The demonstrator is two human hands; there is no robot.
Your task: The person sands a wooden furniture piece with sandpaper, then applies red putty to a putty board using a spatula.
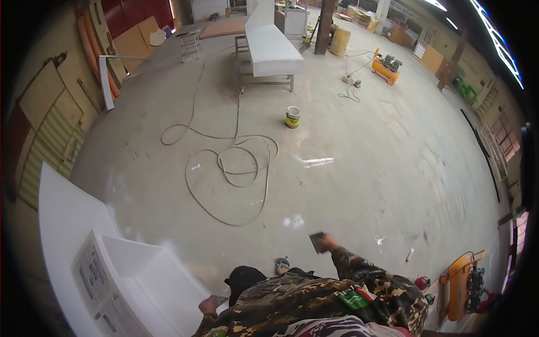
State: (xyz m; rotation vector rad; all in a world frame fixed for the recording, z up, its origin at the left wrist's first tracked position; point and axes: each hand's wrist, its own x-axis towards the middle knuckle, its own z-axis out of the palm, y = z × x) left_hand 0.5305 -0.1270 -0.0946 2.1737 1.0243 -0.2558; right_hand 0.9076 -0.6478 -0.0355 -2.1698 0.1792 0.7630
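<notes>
Head view, workshop floor.
Right hand pinched dark plate; left hand gripped grey plate near white unit.

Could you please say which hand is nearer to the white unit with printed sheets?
Left: the left hand is beside the white unit; the right hand is farther off, over the floor.

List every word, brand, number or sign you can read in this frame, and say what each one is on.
None can be read for certain. Marks seen:
Printed sheets on the white unit: too small.
Label on the yellow can: too small.
Green patch on the camouflage jacket: blurred.
White tube on the floor: no legible print.
</notes>
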